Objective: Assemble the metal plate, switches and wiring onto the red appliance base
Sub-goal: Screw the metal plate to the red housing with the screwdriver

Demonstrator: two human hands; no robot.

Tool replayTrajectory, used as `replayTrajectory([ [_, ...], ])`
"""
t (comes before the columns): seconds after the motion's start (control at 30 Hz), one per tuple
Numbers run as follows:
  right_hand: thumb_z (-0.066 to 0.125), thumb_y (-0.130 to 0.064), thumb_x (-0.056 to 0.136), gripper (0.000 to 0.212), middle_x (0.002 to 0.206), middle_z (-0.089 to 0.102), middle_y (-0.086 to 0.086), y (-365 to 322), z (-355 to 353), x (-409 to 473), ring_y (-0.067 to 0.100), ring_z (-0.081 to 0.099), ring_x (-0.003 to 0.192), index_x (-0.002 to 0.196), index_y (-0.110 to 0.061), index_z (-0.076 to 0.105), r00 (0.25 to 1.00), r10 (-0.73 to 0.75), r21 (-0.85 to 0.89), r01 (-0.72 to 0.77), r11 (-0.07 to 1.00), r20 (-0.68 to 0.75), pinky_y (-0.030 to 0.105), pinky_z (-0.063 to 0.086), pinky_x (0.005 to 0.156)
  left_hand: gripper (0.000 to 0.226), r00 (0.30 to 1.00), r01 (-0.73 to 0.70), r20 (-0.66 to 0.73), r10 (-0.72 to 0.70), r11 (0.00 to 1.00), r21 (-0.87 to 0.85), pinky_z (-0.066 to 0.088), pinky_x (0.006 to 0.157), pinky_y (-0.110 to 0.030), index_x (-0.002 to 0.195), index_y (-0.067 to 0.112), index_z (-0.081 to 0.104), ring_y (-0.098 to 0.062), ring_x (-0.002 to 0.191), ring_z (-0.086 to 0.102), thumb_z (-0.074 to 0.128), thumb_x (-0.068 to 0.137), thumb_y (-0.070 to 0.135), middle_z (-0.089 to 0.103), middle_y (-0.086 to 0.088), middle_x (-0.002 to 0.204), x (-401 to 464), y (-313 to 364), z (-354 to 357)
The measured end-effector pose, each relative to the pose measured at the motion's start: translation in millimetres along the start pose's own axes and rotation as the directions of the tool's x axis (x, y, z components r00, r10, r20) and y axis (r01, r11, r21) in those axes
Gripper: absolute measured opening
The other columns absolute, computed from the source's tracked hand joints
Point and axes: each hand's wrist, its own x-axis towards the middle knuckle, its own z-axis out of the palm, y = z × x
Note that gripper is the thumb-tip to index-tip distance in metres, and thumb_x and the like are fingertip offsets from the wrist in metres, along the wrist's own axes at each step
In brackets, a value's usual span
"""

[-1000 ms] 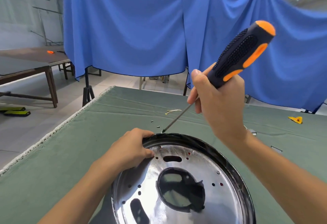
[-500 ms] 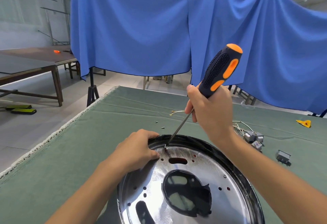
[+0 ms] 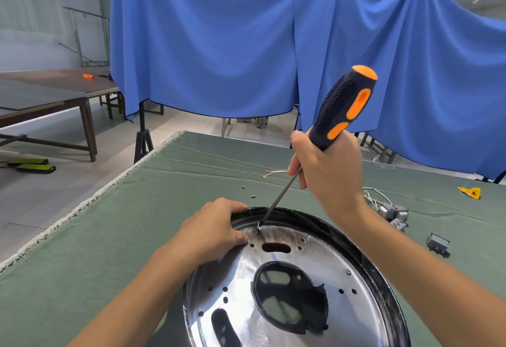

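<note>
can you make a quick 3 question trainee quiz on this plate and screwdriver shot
1. True or false: the screwdriver tip touches the metal plate.
2. Which hand steadies the plate's far rim? A) left B) right
3. Fill in: loose screws lie on the ___ cloth.

Key:
1. True; the right hand holds it tilted, tip down.
2. A, the left hand.
3. Green; screws lie on the green cloth.

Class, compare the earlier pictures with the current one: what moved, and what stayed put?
The right hand brought the screwdriver down; its tip went from beyond the rim onto the metal plate, near the far edge. The left hand kept its grip on the rim.
</note>
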Motion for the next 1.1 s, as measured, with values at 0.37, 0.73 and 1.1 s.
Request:
replayTrajectory([
  [0.37, 0.053, -0.006, 0.085, 0.031, 0.038, 0.055, -0.001, -1.5, 4.1, 3.6, 0.008, 0.044, 0.030, 0.056, 0.006, 0.053, 0.998, 0.038, -0.058, -0.036, 0.998, 0.043, 0.016, 0.038, 0.039, 0.041, 1.000, 0.004, -0.012, -0.004, 1.000, 0.003, 0.049, 0.094, -0.038, 0.119, 0.033, 0.062, -0.014, 0.107, 0.060, 0.071, 0.080, 0.024, 0.068, 0.010, 0.112, -0.6, 1.1, 0.5],
  [0.73, 0.062, -0.038, 0.088, 0.038, 0.047, 0.062, 0.001, -13.0, 25.0, 32.8, 0.013, 0.052, 0.032, 0.061, -0.016, 0.048, 0.945, 0.230, -0.201, -0.184, 0.962, 0.233, 0.018, 0.039, 0.034, 0.040, 1.000, 0.007, -0.025, -0.007, 1.000, 0.007, 0.047, 0.097, -0.039, 0.119, 0.030, 0.063, -0.016, 0.112, 0.058, 0.072, 0.080, 0.025, 0.067, 0.008, 0.116, -1.0, -0.2, 1.4],
  [1.1, 0.067, -0.027, 0.088, 0.016, 0.070, 0.071, 0.003, -20.2, 12.4, 28.4, 0.019, 0.062, 0.042, 0.087, -0.014, 0.058, 0.889, 0.232, -0.098, -0.210, 0.973, 0.396, 0.023, 0.045, 0.039, 0.034, 1.000, 0.006, -0.021, -0.006, 1.000, 0.002, 0.050, 0.091, -0.038, 0.114, 0.032, 0.064, -0.018, 0.102, 0.061, 0.069, 0.081, 0.025, 0.069, 0.008, 0.107, -1.3, 0.3, 1.4],
])
